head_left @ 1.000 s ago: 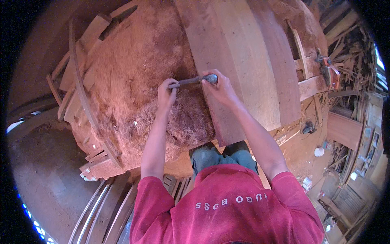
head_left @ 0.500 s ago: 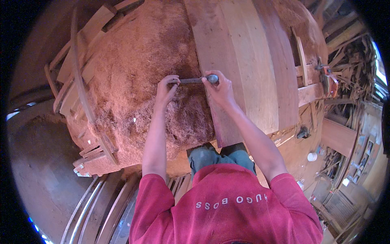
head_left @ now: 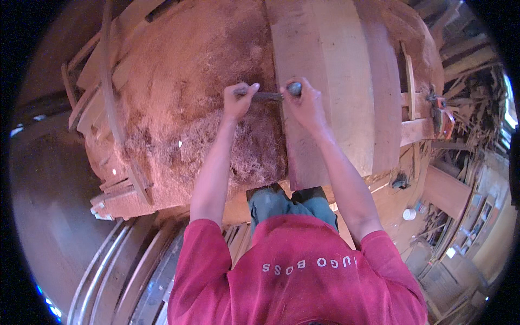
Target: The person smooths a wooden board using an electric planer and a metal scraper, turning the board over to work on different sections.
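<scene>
A long grey bar-like tool (head_left: 266,96) with a rounded metallic end lies crosswise at the boundary between reddish fibrous shavings (head_left: 195,65) and a row of wooden boards (head_left: 346,70). My left hand (head_left: 238,100) is closed on the tool's left end, above the shavings. My right hand (head_left: 303,105) grips the rounded right end at the edge of the nearest board, thumb and fingers wrapped round it. The exact kind of tool cannot be made out.
Curved wooden strips (head_left: 111,103) lie along the left side of the work. At right are an orange tool (head_left: 444,119), a white tub (head_left: 409,214), and stacked scrap wood (head_left: 471,97). Long curved planks (head_left: 122,271) stand at lower left, below the work.
Both my hands and the tool have moved farther forward along the boards' edge, away from my body, and slightly to the right. The grips stay closed.
</scene>
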`<state>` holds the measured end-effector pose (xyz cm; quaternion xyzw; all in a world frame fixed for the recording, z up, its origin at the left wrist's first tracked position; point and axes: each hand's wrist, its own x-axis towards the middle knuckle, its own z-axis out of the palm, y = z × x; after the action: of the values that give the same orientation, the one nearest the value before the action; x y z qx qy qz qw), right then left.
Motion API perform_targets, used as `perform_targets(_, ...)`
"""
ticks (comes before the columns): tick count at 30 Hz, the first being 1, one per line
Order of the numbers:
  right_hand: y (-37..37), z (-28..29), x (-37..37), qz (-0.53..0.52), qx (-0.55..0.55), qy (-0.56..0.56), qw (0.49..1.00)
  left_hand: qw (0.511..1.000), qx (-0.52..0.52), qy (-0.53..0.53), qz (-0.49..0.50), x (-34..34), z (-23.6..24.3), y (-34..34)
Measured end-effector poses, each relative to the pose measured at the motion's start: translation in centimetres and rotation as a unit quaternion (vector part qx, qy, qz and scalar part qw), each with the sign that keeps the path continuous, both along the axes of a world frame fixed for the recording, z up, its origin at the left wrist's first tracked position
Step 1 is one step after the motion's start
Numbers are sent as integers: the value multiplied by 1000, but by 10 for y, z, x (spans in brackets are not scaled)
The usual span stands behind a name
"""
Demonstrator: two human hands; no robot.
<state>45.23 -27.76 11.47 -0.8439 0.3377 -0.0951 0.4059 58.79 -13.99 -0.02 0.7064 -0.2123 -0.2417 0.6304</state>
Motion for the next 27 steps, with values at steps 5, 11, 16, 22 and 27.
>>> perform_targets(5,-27,-7,-4,118,56,-12,991,997,-4,66,31,2,-6,-5)
perform_targets(11,-40,-23,-23,115,80,-30,990,999,-13,28,10,-14,1,-18)
perform_targets(16,-34,-3,-39,87,24,23,996,1000,-10,11,-25,-26,-6,-23)
perform_targets(22,-27,21,-25,85,-129,151,976,999,16,-30,-34,-22,-2,-31)
perform_targets(27,-34,38,-28,196,-75,20,977,999,-12,-33,-40,-10,-17,-35)
